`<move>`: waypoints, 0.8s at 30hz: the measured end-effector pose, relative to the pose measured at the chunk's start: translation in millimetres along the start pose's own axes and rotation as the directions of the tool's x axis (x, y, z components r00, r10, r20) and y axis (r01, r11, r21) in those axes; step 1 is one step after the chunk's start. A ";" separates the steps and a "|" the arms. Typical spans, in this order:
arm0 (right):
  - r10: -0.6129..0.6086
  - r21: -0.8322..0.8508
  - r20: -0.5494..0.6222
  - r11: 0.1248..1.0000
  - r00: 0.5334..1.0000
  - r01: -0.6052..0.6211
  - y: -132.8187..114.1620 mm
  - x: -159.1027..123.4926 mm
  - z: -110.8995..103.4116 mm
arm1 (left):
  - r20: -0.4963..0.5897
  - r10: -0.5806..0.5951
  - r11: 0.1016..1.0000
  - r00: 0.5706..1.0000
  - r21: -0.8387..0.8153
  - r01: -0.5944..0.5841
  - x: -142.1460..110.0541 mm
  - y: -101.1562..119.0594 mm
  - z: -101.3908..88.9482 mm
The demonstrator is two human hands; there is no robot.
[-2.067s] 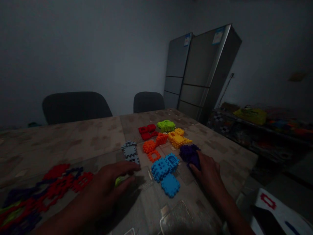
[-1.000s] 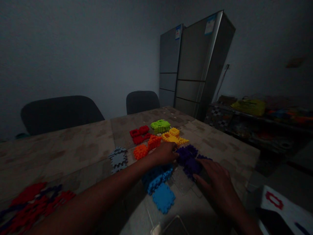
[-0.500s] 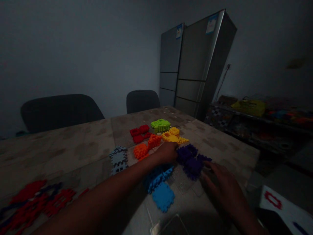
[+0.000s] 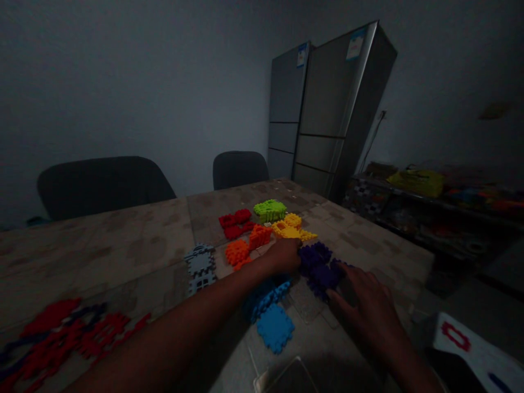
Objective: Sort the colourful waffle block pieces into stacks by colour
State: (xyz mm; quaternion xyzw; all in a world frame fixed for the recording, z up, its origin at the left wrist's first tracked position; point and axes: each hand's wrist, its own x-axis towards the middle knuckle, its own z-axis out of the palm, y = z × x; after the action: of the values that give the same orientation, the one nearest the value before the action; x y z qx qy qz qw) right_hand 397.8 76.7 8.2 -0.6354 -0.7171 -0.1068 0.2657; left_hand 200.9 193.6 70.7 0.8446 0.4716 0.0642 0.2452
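Note:
My left hand (image 4: 282, 256) reaches across the table (image 4: 123, 240) and rests between the orange pieces (image 4: 237, 253) and the purple interlocking plastic pieces (image 4: 321, 273). Its fingers are curled and hidden. My right hand (image 4: 364, 305) lies spread just below the purple pieces, its fingertips at their edge. My left forearm partly covers the blue pieces (image 4: 275, 327). Farther up lie red (image 4: 234, 224), lime green (image 4: 269, 210) and yellow (image 4: 291, 228) pieces. A grey-blue stack (image 4: 200, 267) sits left of the orange, and a red and purple chain (image 4: 73, 338) lies at lower left.
Two stainless refrigerators (image 4: 339, 109) stand beyond the table's far corner. Dark chairs (image 4: 106, 185) stand along the far side. A cluttered shelf (image 4: 409, 207) with a yellow bag (image 4: 416, 183) sits right. A white sheet (image 4: 462, 344) lies at lower right.
Since the oldest frame, my left hand has moved from the near table area up to the purple pieces, and its green item is out of sight. The purple pieces now sit apart from my right hand's palm.

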 end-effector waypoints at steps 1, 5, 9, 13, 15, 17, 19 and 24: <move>-0.009 -0.006 0.005 1.000 1.000 0.009 0.7 2.5 0.0 | 0.000 -0.003 1.000 1.000 0.002 0.003 1.1 0.6 1.0; -0.046 -0.040 0.034 0.998 0.998 0.047 -3.4 10.9 6.2 | -0.001 -0.012 1.000 1.000 0.015 0.012 3.5 0.4 2.9; -0.061 -0.045 0.036 0.997 0.997 0.063 -9.6 10.9 13.5 | -0.002 -0.007 1.000 1.000 0.017 0.007 1.7 -0.6 2.5; -0.054 -0.030 0.042 0.998 0.998 0.055 -10.3 7.1 13.4 | 0.003 0.003 1.000 1.000 0.006 -0.003 0.6 -0.3 2.0; -0.049 -0.021 0.045 0.999 0.998 0.050 -9.4 6.1 11.4 | -0.003 0.004 1.000 1.000 -0.001 -0.004 1.0 0.1 1.9; -0.055 -0.014 0.050 0.998 0.997 0.056 -7.7 5.5 8.6 | -0.020 0.002 1.000 1.000 -0.009 -0.002 0.5 0.5 1.0; -0.061 -0.023 0.044 0.998 0.997 0.062 -5.4 4.4 5.6 | -0.052 0.004 1.000 0.999 -0.018 -0.005 -3.2 0.9 -1.6; -0.062 -0.092 0.011 0.994 0.998 0.063 -5.3 0.6 4.1 | -0.190 0.024 0.998 0.982 -0.045 -0.033 -34.0 1.5 -15.8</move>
State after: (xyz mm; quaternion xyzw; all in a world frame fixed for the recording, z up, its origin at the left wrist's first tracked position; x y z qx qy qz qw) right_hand 391.6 78.3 6.0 -0.6248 -0.7319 -0.1456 0.2298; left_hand 178.1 170.4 89.4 0.8351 0.4790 0.1590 0.2187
